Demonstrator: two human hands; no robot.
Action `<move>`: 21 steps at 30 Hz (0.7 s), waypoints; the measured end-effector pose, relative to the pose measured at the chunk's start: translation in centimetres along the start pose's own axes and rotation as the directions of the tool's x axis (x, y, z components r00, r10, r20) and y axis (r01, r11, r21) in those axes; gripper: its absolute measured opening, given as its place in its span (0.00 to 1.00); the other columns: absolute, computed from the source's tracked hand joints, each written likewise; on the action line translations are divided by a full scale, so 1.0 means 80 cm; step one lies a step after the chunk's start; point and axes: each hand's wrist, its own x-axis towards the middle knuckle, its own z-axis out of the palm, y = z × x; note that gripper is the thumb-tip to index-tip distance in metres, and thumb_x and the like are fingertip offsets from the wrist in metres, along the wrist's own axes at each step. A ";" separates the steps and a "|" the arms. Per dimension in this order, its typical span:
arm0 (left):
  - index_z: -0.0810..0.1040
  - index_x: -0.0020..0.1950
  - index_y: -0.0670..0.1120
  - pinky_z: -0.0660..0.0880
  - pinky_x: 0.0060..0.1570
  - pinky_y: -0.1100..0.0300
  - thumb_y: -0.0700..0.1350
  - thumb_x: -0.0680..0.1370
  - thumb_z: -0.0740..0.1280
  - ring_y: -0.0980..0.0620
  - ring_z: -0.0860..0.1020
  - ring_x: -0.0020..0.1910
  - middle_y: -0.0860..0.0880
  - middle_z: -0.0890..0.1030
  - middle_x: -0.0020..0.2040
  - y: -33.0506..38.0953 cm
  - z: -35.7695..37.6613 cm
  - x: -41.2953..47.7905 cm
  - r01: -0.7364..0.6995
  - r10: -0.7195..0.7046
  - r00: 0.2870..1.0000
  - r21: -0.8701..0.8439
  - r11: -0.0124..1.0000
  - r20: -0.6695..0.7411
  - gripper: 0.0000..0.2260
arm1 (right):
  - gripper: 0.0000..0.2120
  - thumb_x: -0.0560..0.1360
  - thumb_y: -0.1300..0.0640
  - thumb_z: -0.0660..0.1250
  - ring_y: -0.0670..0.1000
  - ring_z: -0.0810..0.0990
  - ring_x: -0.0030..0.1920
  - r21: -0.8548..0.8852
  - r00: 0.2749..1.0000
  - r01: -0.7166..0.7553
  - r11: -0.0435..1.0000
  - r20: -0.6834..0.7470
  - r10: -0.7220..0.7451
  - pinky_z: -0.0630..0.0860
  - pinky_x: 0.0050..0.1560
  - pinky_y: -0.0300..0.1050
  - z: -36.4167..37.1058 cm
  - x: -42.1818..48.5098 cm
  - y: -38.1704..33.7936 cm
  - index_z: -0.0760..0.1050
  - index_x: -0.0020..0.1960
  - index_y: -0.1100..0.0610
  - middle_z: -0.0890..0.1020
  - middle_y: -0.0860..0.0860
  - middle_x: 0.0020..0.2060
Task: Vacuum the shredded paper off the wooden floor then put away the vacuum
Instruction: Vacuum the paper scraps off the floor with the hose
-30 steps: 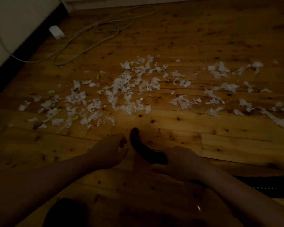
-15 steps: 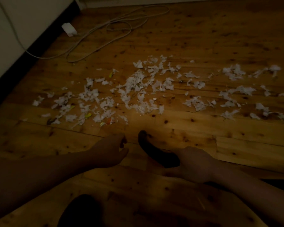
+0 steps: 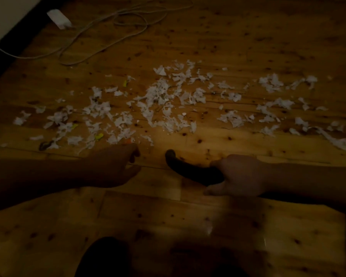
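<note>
Head view is showing no readable brand, label or writing anywhere; the light is too dim for it. A knotty wooden floor is filling the frame, its boards running left to right, with a pale wall and dark skirting cutting across the upper left corner. A white plug block is lying near that skirting, and a pale cable is looping loosely beside it. Shredded paper is lying scattered in a wide band across the middle of the floor, mostly white with a few yellow and orange bits at the left. The right hand is wrapping its fingers around a dark curved vacuum nozzle, whose tip is pointing toward the paper and sitting just short of it. The left hand is hovering empty beside the nozzle, fingers loosely curled with a gap to the thumb. A dark shape at the bottom edge is probably a knee.
</note>
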 end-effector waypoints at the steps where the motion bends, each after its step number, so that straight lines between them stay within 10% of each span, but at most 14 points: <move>1: 0.64 0.71 0.48 0.76 0.57 0.52 0.54 0.80 0.61 0.52 0.76 0.57 0.51 0.73 0.64 -0.007 0.000 0.000 0.004 -0.004 1.000 -0.006 1.000 -0.005 0.21 | 0.16 0.73 0.33 0.64 0.42 0.73 0.34 -0.015 1.000 -0.011 1.000 -0.009 0.011 0.65 0.31 0.37 -0.001 0.002 -0.002 0.63 0.50 0.42 0.75 0.44 0.36; 9: 0.65 0.69 0.51 0.79 0.43 0.58 0.56 0.80 0.60 0.55 0.79 0.40 0.54 0.71 0.65 -0.046 0.033 -0.016 0.034 -0.026 0.998 -0.148 0.988 0.061 0.20 | 0.25 0.74 0.32 0.62 0.44 0.74 0.34 -0.026 1.000 0.015 1.000 -0.024 -0.016 0.72 0.35 0.43 0.020 0.038 -0.065 0.72 0.59 0.50 0.78 0.46 0.39; 16: 0.66 0.68 0.50 0.76 0.57 0.52 0.56 0.81 0.60 0.53 0.77 0.57 0.52 0.74 0.63 -0.080 0.061 -0.011 0.015 -0.015 1.000 -0.114 0.993 0.007 0.19 | 0.26 0.73 0.30 0.61 0.47 0.78 0.40 -0.038 0.983 -0.055 0.998 -0.177 0.048 0.74 0.38 0.43 0.046 0.066 -0.095 0.71 0.61 0.48 0.79 0.46 0.43; 21: 0.68 0.66 0.50 0.78 0.47 0.55 0.56 0.80 0.61 0.54 0.79 0.48 0.53 0.75 0.61 -0.095 0.069 -0.002 0.015 -0.033 0.994 -0.174 0.985 -0.103 0.18 | 0.27 0.73 0.30 0.61 0.45 0.74 0.41 -0.074 0.984 -0.068 0.995 -0.172 0.054 0.68 0.36 0.40 0.069 0.056 -0.098 0.69 0.64 0.46 0.79 0.44 0.47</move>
